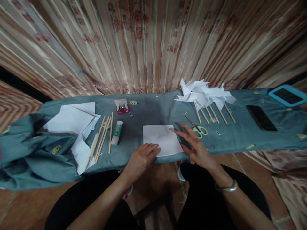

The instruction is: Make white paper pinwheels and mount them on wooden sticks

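A white sheet of paper (160, 137) lies flat near the front edge of the cloth-covered table. My left hand (143, 159) rests on its lower left corner, fingers together and laid on the paper. At the sheet's right edge is my right hand (194, 145), its fingers spread and a fingertip over the paper's upper right part. Just beyond that hand lie scissors (200, 131) with light green handles. A glue stick (117, 132) with a green label is left of the sheet, beside several wooden sticks (103, 139).
Several white paper pinwheels (203, 92) on sticks lie at the back right. Farther right are a dark phone (261, 118) and a blue-framed tablet (289, 95). A small red box of metal pins (122, 107) stands back left. Stacked white paper (72, 118) lies at left by bunched cloth (35, 153).
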Available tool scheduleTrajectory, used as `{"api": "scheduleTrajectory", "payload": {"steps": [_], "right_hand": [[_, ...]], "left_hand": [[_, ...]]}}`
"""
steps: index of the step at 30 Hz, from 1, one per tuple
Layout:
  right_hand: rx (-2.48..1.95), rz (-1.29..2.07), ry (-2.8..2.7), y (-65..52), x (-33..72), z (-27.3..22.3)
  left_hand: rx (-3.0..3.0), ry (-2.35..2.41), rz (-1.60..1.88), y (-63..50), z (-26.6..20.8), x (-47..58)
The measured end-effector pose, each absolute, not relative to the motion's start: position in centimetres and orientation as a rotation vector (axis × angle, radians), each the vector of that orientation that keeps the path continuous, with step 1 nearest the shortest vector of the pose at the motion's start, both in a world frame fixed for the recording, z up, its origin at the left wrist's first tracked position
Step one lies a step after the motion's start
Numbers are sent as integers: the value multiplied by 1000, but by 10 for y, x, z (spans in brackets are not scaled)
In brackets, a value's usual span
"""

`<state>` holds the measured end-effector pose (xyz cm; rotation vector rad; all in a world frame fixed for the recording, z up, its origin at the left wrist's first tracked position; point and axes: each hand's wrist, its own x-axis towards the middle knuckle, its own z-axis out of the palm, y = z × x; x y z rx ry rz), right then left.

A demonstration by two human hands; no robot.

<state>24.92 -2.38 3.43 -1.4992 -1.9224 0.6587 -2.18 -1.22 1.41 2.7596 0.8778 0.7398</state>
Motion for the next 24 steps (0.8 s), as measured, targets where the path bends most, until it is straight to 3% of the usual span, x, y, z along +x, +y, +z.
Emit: {"api": "scheduleTrajectory", "payload": {"steps": [14, 24], "right_hand": [[-1336, 970, -1764, -1, 249, 30], [-1365, 786, -1947, 37, 224, 16]], "left_hand": [[2646, 925, 808, -26, 21, -14], [2657, 982, 730, -34, 22, -20]]}}
